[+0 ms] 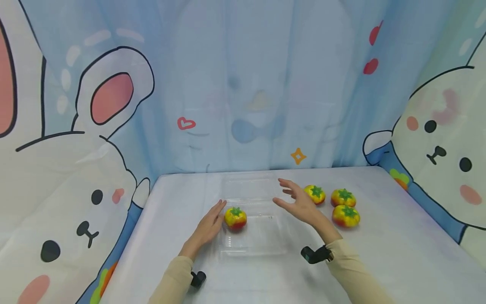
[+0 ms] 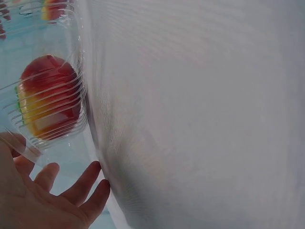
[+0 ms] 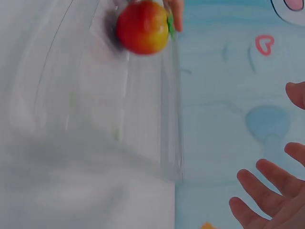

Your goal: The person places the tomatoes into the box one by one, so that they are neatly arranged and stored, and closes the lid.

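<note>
A clear plastic box [image 1: 262, 234] lies opened out on the table, its lid [image 1: 248, 185] toward the back. At its left end sits a yellow-and-red persimmon-like fruit [image 1: 235, 218] with green leaves on top; the left wrist view shows this fruit [image 2: 50, 98] through the ribbed wall. My left hand [image 1: 206, 228] is at the box's left side, fingers extended, and its fingertips appear to touch the wall. Above the right of the box, my right hand [image 1: 300, 204] is raised with fingers spread and nothing in it. Fingers [image 3: 267, 188] of that hand show apart in the right wrist view.
Three similar fruits stand right of the box: one fruit [image 1: 316, 194] partly behind my right hand, another [image 1: 343, 197] farther right, and a third fruit [image 1: 346, 216] in front of that. A blue printed curtain [image 1: 250, 84] hangs behind the white-covered table [image 1: 398, 253].
</note>
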### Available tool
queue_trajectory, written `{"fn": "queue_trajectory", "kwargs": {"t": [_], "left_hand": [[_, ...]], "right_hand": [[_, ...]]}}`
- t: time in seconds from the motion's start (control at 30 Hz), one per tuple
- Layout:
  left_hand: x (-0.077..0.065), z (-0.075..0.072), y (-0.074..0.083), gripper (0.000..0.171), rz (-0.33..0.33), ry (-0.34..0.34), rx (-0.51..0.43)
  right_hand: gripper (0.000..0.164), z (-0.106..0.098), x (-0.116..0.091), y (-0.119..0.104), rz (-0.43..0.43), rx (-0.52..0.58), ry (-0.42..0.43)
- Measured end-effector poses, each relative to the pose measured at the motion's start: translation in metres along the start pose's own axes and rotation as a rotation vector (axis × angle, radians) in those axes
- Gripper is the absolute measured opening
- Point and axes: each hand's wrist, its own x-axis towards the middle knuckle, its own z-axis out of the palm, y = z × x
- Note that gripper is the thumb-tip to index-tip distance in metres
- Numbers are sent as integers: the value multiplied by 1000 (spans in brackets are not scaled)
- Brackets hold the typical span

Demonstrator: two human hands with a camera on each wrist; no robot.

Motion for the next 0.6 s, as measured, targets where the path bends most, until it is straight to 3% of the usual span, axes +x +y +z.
{"fn": "queue_trajectory", "kwargs": {"t": [0.13, 0.33, 0.6], "left_hand": [[1, -4, 2, 50, 5, 2, -9], [0, -3, 1, 50, 7, 2, -18], [-1, 0, -2, 50, 1, 0, -15]], "right_hand": [[71, -27, -11, 16, 36, -40, 43], [71, -63, -34, 36, 166, -113, 65], [74, -90, -58, 67, 322, -209, 111]]}}
